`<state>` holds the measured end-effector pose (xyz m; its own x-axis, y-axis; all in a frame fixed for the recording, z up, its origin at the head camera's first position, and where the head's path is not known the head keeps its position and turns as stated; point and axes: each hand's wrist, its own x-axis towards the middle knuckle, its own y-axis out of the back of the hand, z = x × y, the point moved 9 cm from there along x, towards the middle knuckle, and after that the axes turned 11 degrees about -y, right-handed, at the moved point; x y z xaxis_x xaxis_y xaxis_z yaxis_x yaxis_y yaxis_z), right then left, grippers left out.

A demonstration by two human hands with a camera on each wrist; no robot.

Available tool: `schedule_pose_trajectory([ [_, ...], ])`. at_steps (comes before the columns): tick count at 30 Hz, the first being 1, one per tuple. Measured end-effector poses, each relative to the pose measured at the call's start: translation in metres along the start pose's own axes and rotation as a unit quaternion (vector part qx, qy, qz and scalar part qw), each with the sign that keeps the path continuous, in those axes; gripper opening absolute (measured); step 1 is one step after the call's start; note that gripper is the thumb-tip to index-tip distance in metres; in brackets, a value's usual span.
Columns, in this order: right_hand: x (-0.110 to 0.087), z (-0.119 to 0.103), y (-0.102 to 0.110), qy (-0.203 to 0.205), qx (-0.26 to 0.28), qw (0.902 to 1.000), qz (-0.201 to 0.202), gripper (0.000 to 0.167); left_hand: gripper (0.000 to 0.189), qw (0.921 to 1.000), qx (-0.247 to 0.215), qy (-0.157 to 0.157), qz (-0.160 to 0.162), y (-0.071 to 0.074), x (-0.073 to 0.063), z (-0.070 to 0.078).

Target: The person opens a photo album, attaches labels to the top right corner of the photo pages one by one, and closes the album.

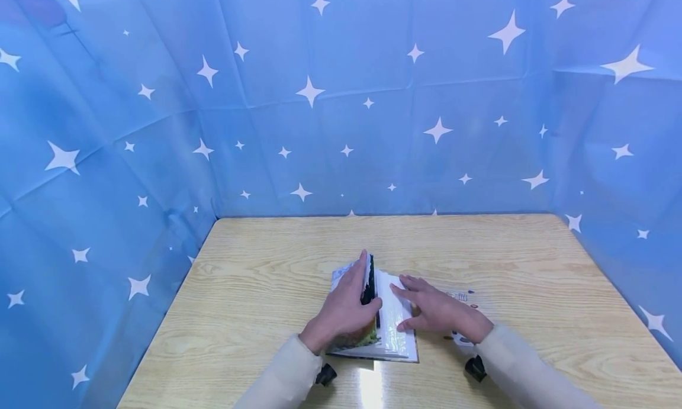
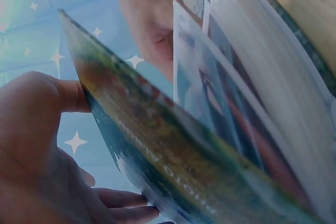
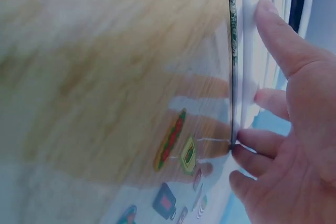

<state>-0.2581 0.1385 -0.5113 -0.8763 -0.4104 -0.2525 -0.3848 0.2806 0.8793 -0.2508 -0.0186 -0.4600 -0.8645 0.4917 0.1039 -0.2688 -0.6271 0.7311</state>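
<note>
A photo album (image 1: 396, 314) lies opened on the wooden table, its cover (image 2: 157, 145) raised at a steep tilt in the left wrist view. My left hand (image 1: 346, 302) holds that cover at its edge, thumb over the edge and long fingers along the outer side; the thumb tip is hidden in the left wrist view. On the right, my right hand (image 1: 434, 308) touches the white page stack with spread, mostly straight fingers (image 3: 273, 30). Clear sleeves with a photo (image 2: 231, 103) stand partly lifted between cover and stack.
A clear sheet with small printed stickers (image 3: 168, 203), one like a hot dog, lies right of the album, partly under my right forearm. The wooden table (image 1: 256, 279) reaches back to a blue star-patterned curtain (image 1: 373, 131), which also hangs along both sides.
</note>
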Motion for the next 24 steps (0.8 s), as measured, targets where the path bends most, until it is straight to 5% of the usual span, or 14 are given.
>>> schedule_pose_trajectory([
  [16, 0.000, -0.001, 0.001, -0.003, 0.019, 0.9998, -0.011, 0.090, 0.097, 0.9889, -0.148, 0.005, 0.010, 0.026, -0.011, -0.016],
  [24, 0.000, -0.002, 0.000, -0.002, 0.015, 0.9998, -0.013, 0.091, 0.096, 0.9852, -0.171, 0.015, 0.007, 0.032, -0.015, -0.022],
])
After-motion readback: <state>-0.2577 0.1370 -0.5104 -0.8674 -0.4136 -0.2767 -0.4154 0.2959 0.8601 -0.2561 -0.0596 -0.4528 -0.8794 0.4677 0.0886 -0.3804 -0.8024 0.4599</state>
